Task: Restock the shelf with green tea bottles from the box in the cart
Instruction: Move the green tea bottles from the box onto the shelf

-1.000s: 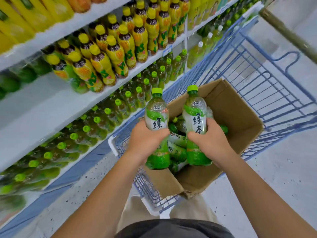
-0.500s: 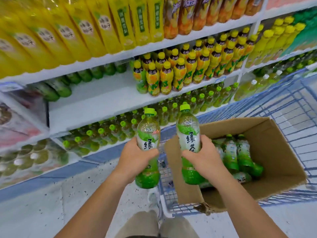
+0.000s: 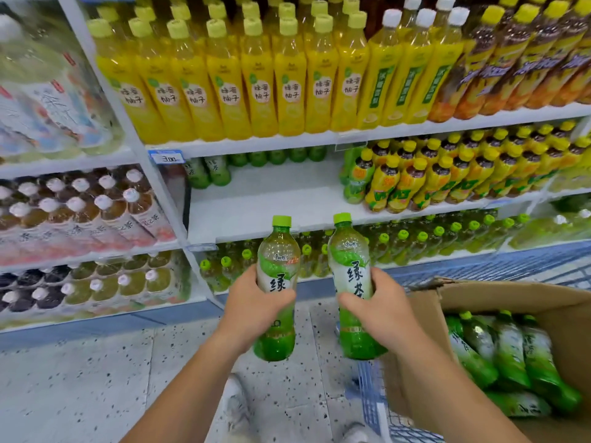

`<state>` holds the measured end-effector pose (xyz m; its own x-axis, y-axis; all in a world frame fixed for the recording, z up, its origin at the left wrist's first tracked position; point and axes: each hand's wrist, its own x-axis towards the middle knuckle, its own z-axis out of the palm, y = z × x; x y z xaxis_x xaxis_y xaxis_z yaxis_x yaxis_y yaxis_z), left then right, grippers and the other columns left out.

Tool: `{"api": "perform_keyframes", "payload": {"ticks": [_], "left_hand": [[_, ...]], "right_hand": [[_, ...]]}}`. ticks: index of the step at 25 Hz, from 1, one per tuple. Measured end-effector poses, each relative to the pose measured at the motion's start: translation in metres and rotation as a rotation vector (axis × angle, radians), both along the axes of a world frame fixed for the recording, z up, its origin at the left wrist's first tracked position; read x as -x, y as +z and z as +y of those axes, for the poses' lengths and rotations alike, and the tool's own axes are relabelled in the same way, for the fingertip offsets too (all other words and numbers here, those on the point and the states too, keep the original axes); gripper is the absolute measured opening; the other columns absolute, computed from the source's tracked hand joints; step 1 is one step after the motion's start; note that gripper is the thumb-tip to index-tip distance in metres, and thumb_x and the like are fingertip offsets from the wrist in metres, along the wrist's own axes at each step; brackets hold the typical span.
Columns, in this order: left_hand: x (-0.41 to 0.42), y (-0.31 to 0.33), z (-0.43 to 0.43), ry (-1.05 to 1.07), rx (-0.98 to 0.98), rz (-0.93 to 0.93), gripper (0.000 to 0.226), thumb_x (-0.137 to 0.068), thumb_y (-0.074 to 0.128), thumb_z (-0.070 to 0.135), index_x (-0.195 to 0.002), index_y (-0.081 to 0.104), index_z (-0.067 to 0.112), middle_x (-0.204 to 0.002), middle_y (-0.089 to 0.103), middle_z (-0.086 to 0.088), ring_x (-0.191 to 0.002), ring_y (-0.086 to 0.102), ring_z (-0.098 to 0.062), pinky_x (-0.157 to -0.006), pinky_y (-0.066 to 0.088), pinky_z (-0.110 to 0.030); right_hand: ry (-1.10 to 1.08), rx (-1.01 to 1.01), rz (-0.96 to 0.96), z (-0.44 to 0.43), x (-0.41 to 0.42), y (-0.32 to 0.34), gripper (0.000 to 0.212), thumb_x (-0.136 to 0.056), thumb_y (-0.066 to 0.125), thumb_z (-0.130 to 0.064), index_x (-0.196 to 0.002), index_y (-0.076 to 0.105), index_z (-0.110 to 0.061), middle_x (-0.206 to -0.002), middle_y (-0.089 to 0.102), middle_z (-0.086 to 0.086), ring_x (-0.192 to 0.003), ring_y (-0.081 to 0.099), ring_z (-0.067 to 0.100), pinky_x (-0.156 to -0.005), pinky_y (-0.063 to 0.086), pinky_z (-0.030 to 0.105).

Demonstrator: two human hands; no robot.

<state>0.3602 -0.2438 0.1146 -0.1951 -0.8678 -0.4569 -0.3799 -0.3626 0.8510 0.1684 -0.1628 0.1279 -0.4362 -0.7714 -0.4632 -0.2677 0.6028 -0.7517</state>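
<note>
Box [image 3: 499, 302] in cart [image 3: 371, 401] – green tea bottles [image 3: 511, 356] lying inside; hands [image 3: 256, 305] grip two

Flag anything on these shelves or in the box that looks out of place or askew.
The middle shelf is mostly bare at the front, with a few green tea bottles pushed back. The bottles in the cardboard box lie jumbled on their sides. Nothing looks spilled or damaged.

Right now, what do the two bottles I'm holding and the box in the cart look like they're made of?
The bottle in the left hand and the bottle in the right hand look like clear glossy plastic: see-through above the printed wrap labels, with matte green screw caps. The box looks like plain brown corrugated cardboard, matte, with a bent, creased flap.
</note>
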Motion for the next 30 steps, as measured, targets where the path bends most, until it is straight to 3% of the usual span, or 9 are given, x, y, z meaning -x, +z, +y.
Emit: {"api": "perform_keyframes", "payload": {"ticks": [4,9,12,17,21,25,30], "left_hand": [[-0.064,-0.019,-0.052,-0.041,0.019,-0.071,0.029,-0.071,0.084,0.017,-0.09,0.064,0.027,-0.083,0.072,0.003,-0.076,0.068,-0.016,-0.066,0.056,-0.033],[-0.122,-0.037,-0.119,-0.109,0.059,-0.128,0.028,-0.072,0.085,0.019,-0.086,0.062,0.026,-0.081,0.07,0.004,-0.071,0.065,-0.008,-0.055,0.05,-0.019],[-0.134,-0.054,-0.153,-0.126,0.053,-0.146,0.033,-0.069,0.087,0.024,-0.093,0.063,0.027,-0.085,0.071,0.002,-0.076,0.068,-0.012,-0.062,0.057,-0.029],[-0.124,-0.095,-0.205,-0.115,0.101,-0.133,0.032,-0.07,0.087,0.022,-0.094,0.066,0.026,-0.083,0.073,0.007,-0.074,0.068,-0.005,-0.062,0.054,-0.023],[-0.107,-0.139,-0.239,-0.06,0.169,-0.116,0.033,-0.069,0.088,0.024,-0.095,0.068,0.028,-0.083,0.074,0.008,-0.077,0.07,-0.007,-0.07,0.06,-0.032],[-0.079,-0.173,-0.259,0.033,0.282,-0.073,0.03,-0.069,0.088,0.019,-0.087,0.066,0.029,-0.074,0.072,0.012,-0.067,0.067,-0.002,-0.054,0.051,-0.013],[-0.044,-0.192,-0.289,0.123,0.426,-0.075,0.033,-0.067,0.085,0.027,-0.094,0.066,0.028,-0.08,0.071,0.01,-0.072,0.066,0.0,-0.058,0.047,-0.015]], "right_hand": [[0.009,-0.02,0.031,-0.053,-0.061,-0.008,0.026,-0.081,0.078,-0.031,-0.098,0.058,-0.028,-0.09,0.067,-0.007,-0.078,0.064,0.007,-0.056,0.044,0.024],[0.023,-0.036,0.04,-0.119,-0.12,-0.029,0.028,-0.082,0.078,-0.025,-0.095,0.053,-0.029,-0.093,0.065,-0.006,-0.078,0.06,0.002,-0.054,0.042,0.017],[0.033,-0.035,0.042,-0.154,-0.136,-0.05,0.029,-0.08,0.077,-0.019,-0.098,0.055,-0.025,-0.091,0.064,-0.006,-0.076,0.058,0.001,-0.048,0.039,0.011],[0.047,-0.002,0.075,-0.203,-0.127,-0.094,0.037,-0.076,0.08,-0.021,-0.103,0.055,-0.026,-0.092,0.065,-0.008,-0.076,0.06,0.0,-0.052,0.041,0.017],[0.043,0.084,0.081,-0.239,-0.103,-0.137,0.042,-0.074,0.082,-0.019,-0.104,0.054,-0.028,-0.093,0.067,-0.008,-0.081,0.065,0.005,-0.058,0.048,0.022],[0.085,0.162,0.106,-0.28,-0.077,-0.174,0.041,-0.074,0.081,-0.021,-0.104,0.055,-0.031,-0.091,0.067,-0.011,-0.08,0.064,0.002,-0.056,0.046,0.017],[0.122,0.309,0.159,-0.329,-0.049,-0.201,0.048,-0.072,0.084,-0.026,-0.109,0.055,-0.029,-0.094,0.068,-0.012,-0.084,0.065,0.003,-0.064,0.049,0.023]]}}
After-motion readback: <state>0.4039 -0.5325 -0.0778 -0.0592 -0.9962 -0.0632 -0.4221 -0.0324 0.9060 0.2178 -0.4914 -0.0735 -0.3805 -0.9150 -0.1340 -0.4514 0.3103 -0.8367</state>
